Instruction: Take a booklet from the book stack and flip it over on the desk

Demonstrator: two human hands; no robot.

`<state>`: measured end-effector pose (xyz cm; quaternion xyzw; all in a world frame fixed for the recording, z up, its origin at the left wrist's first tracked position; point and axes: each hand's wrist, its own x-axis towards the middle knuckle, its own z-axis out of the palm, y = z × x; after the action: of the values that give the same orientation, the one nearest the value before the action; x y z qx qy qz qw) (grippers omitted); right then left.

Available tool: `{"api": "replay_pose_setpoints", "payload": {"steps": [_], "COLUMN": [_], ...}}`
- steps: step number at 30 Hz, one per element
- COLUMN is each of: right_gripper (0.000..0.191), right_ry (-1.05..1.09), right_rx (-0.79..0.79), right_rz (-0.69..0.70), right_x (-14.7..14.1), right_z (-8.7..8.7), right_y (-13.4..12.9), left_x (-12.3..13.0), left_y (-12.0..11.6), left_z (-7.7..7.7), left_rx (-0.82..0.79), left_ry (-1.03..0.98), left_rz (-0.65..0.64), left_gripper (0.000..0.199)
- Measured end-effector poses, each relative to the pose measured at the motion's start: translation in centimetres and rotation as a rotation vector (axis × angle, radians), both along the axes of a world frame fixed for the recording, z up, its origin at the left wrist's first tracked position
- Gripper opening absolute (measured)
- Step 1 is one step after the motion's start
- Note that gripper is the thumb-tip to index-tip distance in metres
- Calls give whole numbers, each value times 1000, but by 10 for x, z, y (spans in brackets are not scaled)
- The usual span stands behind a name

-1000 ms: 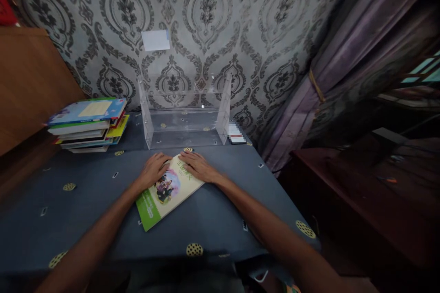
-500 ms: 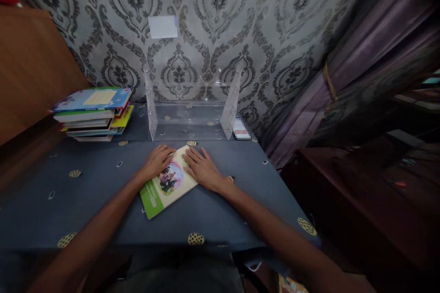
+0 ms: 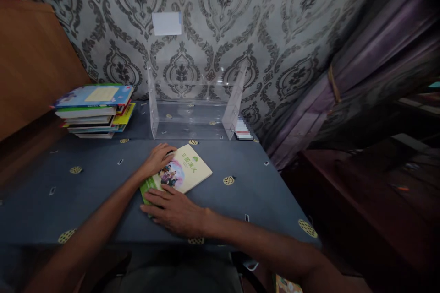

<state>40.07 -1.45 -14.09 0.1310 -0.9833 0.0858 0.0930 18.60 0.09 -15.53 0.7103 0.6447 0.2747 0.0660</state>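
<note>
A book with a cream and green cover lies flat and slanted on the table, its picture of figures partly covered by my hands. My left hand rests on its upper left edge, fingers stretched out. Across the green lower end lies my right hand, palm down with the fingers spread. Behind the book stands a clear acrylic rack with two side panels.
A stack of books sits at the back left beside a wooden cabinet. A blue patterned cloth covers the table. Purple curtains hang at the right, near a dark red piece of furniture.
My right hand has slid from the book's upper right part down to its lower green end, uncovering the title. My left hand stays on the left edge.
</note>
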Motion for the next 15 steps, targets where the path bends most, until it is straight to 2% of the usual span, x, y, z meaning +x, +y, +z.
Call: {"api": "replay_pose_setpoints", "payload": {"steps": [6,15], "right_gripper": [43,40], "right_ry": [5,46], "right_rx": [23,64], "right_rz": [15,-20], "right_x": [-4,-24], "right_z": [-4,-9], "right_y": [13,30], "left_x": [-1,0], "left_y": [4,27], "left_z": [-1,1], "left_rx": [34,8], "left_ry": [52,158], "left_rz": [-15,-27], "left_gripper": [30,29]}}
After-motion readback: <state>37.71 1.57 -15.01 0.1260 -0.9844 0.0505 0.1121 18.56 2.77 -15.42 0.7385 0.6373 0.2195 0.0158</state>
